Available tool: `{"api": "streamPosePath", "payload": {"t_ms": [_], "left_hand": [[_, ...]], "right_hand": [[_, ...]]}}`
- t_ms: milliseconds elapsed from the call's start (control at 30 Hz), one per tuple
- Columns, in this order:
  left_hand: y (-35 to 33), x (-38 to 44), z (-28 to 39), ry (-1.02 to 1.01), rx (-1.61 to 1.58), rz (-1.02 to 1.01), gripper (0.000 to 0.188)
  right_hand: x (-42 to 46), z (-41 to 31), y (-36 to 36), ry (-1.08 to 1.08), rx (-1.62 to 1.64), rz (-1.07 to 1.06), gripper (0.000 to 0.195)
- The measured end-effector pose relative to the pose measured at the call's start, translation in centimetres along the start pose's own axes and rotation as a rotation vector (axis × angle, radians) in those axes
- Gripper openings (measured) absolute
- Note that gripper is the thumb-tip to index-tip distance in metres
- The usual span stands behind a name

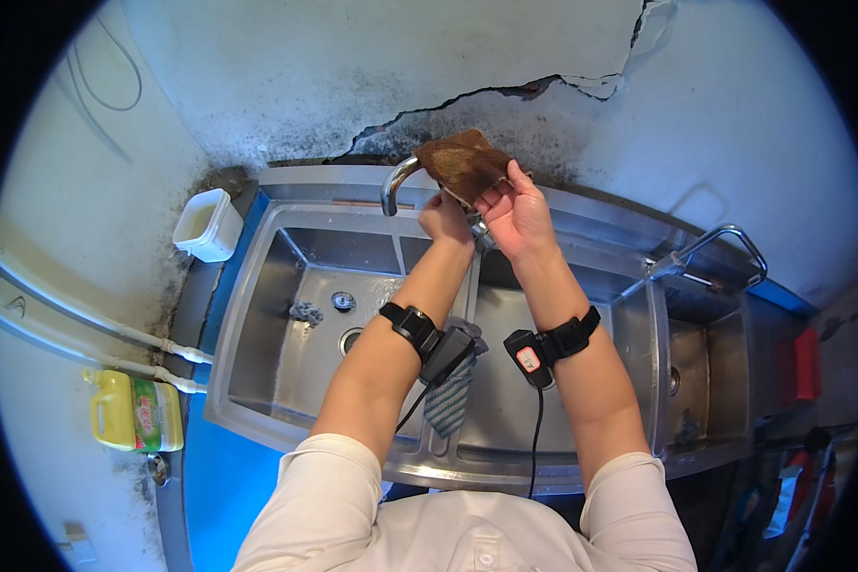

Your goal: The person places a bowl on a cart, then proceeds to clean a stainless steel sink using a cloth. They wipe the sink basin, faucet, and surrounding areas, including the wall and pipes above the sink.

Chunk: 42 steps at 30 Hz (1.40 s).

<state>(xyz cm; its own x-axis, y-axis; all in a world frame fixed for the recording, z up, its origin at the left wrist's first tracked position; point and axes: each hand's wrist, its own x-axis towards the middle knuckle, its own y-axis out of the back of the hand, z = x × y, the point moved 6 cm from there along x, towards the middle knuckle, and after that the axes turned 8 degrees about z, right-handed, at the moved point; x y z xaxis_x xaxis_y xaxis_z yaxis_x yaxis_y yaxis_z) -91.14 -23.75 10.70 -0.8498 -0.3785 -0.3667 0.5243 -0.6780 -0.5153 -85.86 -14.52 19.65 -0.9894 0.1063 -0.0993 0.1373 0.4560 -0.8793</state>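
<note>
A brown cloth (465,168) drapes over the back part of a curved metal faucet (398,186) behind the sink. My right hand (518,214) grips the cloth's right edge between thumb and fingers. Just under the cloth, my left hand (445,217) is closed near the faucet's base; the cloth hides its fingertips, so what it holds cannot be told. Water runs from the spout into the left basin (307,372). A striped cloth (449,400) hangs over the divider between the left and middle basins, below my forearms.
A white plastic tub (211,227) stands left of the sink, above a yellow jug (118,411). In the left basin lie a grey scrubber (305,312) and a metal drain strainer (343,301). A second faucet (729,247) rises at the right. The wall behind is cracked.
</note>
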Motion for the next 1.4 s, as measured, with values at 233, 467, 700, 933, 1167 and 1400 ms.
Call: {"api": "streamPosePath", "payload": {"t_ms": [233,467,700,933,1167,1400], "left_hand": [[3.4,-5.1,-2.7,-0.071,0.527,-0.273,0.022],[3.0,-9.4,3.4,-0.278,0.751,-0.509,0.013],[1.1,-10.1,6.6,-0.185,0.635,-0.638,0.013],[-1.8,-10.1,9.6,0.005,0.547,-0.755,0.012],[-4.6,-5.9,14.8,-1.601,1.081,-0.394,0.045],[-4.8,-2.8,13.6,-1.523,1.336,-0.640,0.026]], "right_hand": [[3.3,1.4,1.8,0.071,-0.467,0.240,0.017],[3.8,0.2,0.8,0.435,-1.436,0.347,0.036],[3.3,-4.7,0.3,0.574,-1.568,0.460,0.038],[3.2,-2.0,5.6,-0.023,-0.777,0.346,0.064],[1.6,-0.6,7.2,-0.029,-0.728,0.384,0.067],[0.0,0.9,6.2,0.091,-0.959,0.295,0.022]]}}
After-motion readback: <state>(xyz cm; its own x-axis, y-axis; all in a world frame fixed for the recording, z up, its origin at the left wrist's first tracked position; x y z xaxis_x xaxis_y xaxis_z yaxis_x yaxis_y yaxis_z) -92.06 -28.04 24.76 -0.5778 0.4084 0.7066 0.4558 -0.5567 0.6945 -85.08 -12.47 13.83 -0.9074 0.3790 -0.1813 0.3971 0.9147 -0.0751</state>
